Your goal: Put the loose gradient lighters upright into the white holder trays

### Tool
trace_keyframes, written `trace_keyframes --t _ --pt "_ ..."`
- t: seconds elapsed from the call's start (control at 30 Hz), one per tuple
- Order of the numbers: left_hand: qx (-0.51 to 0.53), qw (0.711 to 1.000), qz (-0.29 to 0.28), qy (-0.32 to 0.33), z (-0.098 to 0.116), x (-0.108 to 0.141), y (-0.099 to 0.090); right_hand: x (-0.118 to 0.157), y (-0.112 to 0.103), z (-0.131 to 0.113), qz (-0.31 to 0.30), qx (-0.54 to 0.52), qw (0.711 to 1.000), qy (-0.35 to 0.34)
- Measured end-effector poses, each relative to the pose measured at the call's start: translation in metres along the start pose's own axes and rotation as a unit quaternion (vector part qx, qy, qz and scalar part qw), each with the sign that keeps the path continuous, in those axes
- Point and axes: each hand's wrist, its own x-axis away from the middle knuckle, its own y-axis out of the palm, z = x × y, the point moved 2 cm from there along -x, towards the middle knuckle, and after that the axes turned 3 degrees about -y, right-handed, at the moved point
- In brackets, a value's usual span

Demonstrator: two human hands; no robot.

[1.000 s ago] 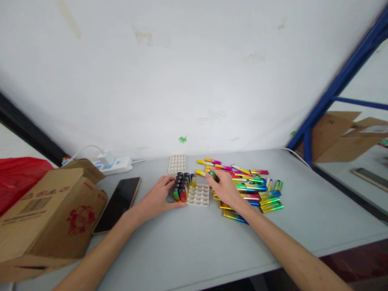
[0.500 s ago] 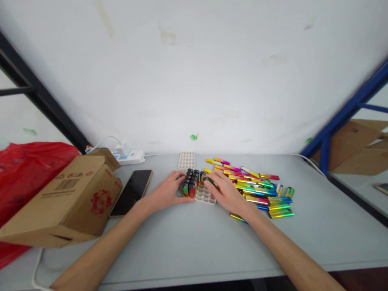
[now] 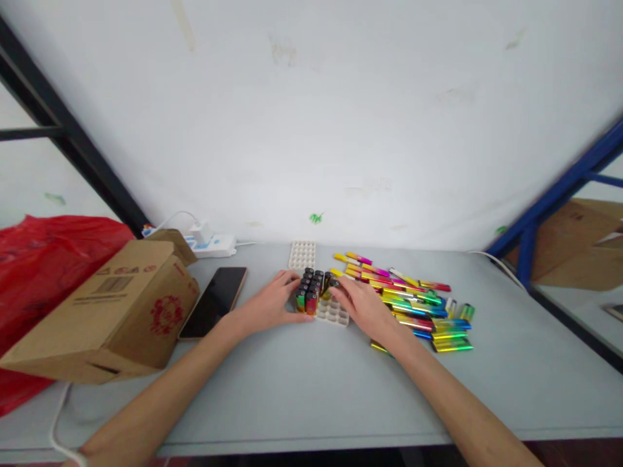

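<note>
A white tray (image 3: 335, 315) with round hollows lies on the grey table, its left part filled with upright black-topped lighters (image 3: 310, 285). My left hand (image 3: 275, 301) rests at the tray's left side, thumb and fingers spread around the standing lighters. My right hand (image 3: 363, 305) is over the tray's right side, its fingers closed on a dark-topped lighter (image 3: 334, 283) beside the filled rows. Several shiny multicoloured lighters (image 3: 413, 305) lie in a loose pile right of my right hand.
A second white tray (image 3: 302, 254) lies behind the first. To the left are a phone (image 3: 214, 302), a cardboard box (image 3: 107, 311), a red plastic bag (image 3: 63, 250) and a power strip (image 3: 219, 246). A blue frame (image 3: 525, 256) stands at the right.
The camera view has shifted slightly. My right hand's fingertips have moved a little up over the tray, and the lighter they hold stands closer to the filled rows.
</note>
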Motion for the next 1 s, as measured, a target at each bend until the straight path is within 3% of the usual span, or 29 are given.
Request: trace_keyframes --t 0.13,0.3,0.5,0.6,0.7,0.83,0.93,1.0 --pt "-0.014 1.0 -0.002 0.009 0.0 0.0 0.0 -0.004 -0.004 -0.004 -0.014 0.081 0.997 0.013" --pt "-0.031 0.999 0.014 0.015 -0.001 0.0 -0.001 -0.004 -0.01 -0.002 -0.027 0.096 0.995 -0.008" --pt "-0.032 0.999 0.007 0.009 -0.003 -0.001 -0.001 -0.006 0.003 -0.008 -0.058 0.154 0.986 0.007" --pt "-0.03 0.999 0.014 0.009 -0.004 -0.002 -0.002 -0.007 0.002 -0.007 -0.06 0.132 0.989 -0.01" --pt "-0.024 0.999 0.029 0.016 -0.007 -0.002 -0.001 -0.004 -0.021 0.009 -0.012 0.069 0.998 -0.001" --pt "-0.024 0.999 0.035 0.022 -0.012 -0.002 0.001 0.024 -0.076 0.048 0.07 0.016 0.995 0.072" --pt "-0.025 0.999 0.036 0.025 -0.013 -0.002 0.003 0.065 -0.107 0.074 0.054 0.038 0.992 0.104" --pt "-0.021 0.999 0.038 0.024 -0.012 -0.003 0.003 0.095 -0.116 0.086 0.041 0.057 0.99 0.123"
